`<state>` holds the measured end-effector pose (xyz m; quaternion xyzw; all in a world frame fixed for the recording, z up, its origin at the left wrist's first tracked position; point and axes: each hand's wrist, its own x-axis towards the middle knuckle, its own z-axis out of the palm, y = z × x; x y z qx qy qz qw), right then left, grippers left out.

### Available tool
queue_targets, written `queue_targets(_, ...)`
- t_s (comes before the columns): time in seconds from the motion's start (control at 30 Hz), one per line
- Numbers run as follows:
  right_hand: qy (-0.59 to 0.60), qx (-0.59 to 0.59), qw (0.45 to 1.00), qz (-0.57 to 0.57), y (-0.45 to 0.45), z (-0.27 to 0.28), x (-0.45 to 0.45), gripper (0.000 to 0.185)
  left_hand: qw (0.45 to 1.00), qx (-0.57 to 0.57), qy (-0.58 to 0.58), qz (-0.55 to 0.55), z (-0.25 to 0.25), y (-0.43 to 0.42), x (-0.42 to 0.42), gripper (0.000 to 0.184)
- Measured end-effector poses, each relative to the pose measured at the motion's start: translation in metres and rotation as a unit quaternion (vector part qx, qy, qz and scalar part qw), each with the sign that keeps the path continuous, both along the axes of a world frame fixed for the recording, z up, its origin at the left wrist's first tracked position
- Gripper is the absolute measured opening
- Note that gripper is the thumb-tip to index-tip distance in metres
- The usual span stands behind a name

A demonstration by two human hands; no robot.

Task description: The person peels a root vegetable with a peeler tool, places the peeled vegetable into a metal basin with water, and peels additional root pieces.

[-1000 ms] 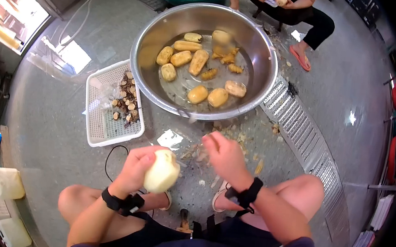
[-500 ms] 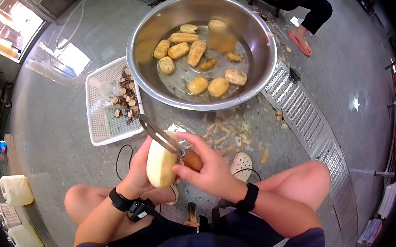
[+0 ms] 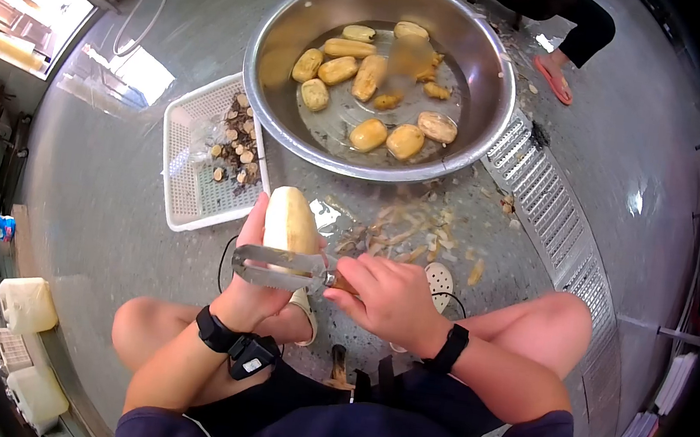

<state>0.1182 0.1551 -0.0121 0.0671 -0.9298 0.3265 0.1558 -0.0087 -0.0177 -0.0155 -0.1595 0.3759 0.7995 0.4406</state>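
Down the pale root (image 3: 289,218) the peeler (image 3: 283,258) had shifted, level across its near end — right hand (image 3: 392,303) in a closed grip on the handle (image 3: 345,283), left hand (image 3: 253,295) clasping the root. Beyond, a white basket (image 3: 188,198) stood beside a steel basin (image 3: 489,75) holding yellow-brown roots (image 3: 369,135).

A pale, oblong root (image 3: 288,216), cream with a tan-yellow strip down its right side, stands lengthwise just below and left of the frame's centre, rounded end up. Across its lower part lies a peeler (image 3: 289,259), level, its long grey metal head pointing left, its brown handle right, partly hidden.
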Motion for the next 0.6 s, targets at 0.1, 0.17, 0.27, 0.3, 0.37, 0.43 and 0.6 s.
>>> queue_targets(0.1,0.029,0.042,0.998,-0.024,-0.003,-0.001,0.000,0.030,1.000,0.010,0.004,0.004,-0.001,-0.002,0.000,0.059)
queue_targets(0.17,0.039,0.081,0.995,-0.031,-0.001,0.002,-0.001,0.027,1.000,0.003,0.004,0.016,-0.001,-0.002,0.002,0.058)
queue_targets(0.27,0.045,0.116,0.992,-0.032,0.003,0.000,-0.006,0.028,0.998,-0.023,-0.015,0.054,0.005,0.001,0.006,0.056)
queue_targets(0.3,0.044,0.109,0.993,-0.035,0.003,-0.001,-0.006,0.028,0.997,-0.027,-0.023,0.067,0.007,0.003,0.007,0.057)
queue_targets(0.37,0.043,0.093,0.994,-0.042,0.001,-0.003,-0.006,0.029,0.996,-0.036,-0.017,0.078,0.005,0.003,0.007,0.058)
queue_targets(0.43,0.023,0.049,0.997,-0.059,-0.010,-0.007,-0.004,0.029,0.996,-0.045,0.012,0.076,0.001,0.000,0.007,0.059)
queue_targets(0.6,0.044,0.094,0.993,-0.047,-0.002,-0.005,-0.009,0.030,0.995,-0.046,0.050,0.070,0.002,-0.001,0.009,0.058)
